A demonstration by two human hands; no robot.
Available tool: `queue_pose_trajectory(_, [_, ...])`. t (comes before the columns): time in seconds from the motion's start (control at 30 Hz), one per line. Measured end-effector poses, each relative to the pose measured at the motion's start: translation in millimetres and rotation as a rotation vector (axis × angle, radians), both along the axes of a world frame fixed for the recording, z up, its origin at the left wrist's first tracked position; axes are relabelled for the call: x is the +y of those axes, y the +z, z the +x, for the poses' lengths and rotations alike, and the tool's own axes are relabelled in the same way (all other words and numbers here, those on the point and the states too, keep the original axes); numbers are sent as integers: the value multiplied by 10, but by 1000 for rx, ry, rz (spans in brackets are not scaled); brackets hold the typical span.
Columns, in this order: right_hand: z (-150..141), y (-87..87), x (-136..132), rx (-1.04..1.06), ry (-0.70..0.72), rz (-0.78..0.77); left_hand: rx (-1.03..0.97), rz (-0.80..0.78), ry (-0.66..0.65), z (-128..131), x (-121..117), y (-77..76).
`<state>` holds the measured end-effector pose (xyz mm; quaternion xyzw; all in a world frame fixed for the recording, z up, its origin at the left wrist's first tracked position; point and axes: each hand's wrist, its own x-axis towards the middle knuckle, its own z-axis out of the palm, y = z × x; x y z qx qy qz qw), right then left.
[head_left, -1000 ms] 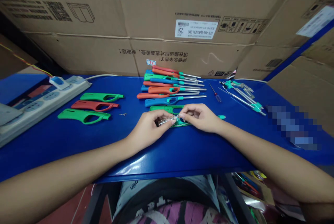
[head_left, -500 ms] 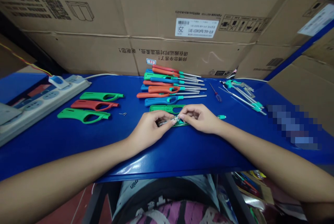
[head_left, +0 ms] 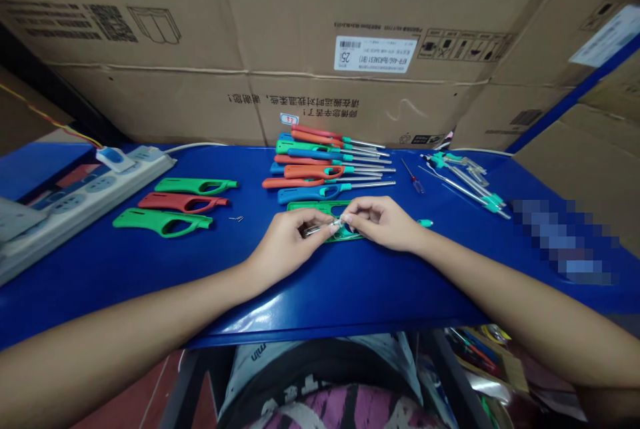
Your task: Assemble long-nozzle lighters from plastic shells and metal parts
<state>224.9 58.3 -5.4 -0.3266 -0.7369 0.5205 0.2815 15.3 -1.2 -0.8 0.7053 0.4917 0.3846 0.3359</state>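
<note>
- Brown cardboard (head_left: 200,22), printed with upside-down lettering, walls off the far side of a glossy blue table (head_left: 350,296) where a person works with two bare hands
- Near the middle of the table, the left hand (head_left: 290,237) pinches a clear, shiny part (head_left: 315,230) between thumb and fingers, the part lying slantwise across the grip
- From the right, the right hand (head_left: 383,221) meets it, thumb and fingertips pinched together at the part's right end; whatever tiny piece sits between them is too small to make out
- Beneath and just beyond the fingers lie green handle shells (head_left: 302,205), partly hidden by both hands, while a turquoise tip (head_left: 425,222) shows just beyond the right wrist
- Farther off, red, orange, blue and green lighters (head_left: 300,171) lie stacked in a row, metal nozzles pointing right, a purple-handled screwdriver (head_left: 418,184) near their tips
- At left, two green handles (head_left: 143,218) flank a red handle (head_left: 167,202), with small metal bits (head_left: 237,218) just to their right and a white power strip (head_left: 97,192) along the left side
- At far right, metal tubes with turquoise fittings (head_left: 494,202) lie in a loose pile
</note>
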Motion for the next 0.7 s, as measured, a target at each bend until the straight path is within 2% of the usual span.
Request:
queue_pose_trajectory(0.27, [59,4,100,5,47,28,0,33,29,-41,53,2])
queue_pose_trajectory(0.5, [47,-1,71,26,25,84,-19,8,-16,-34,59,-44])
queue_pose_trajectory(0.7, [38,-8,29,22,-3,51,-69,-24,-16,-4,49,-68])
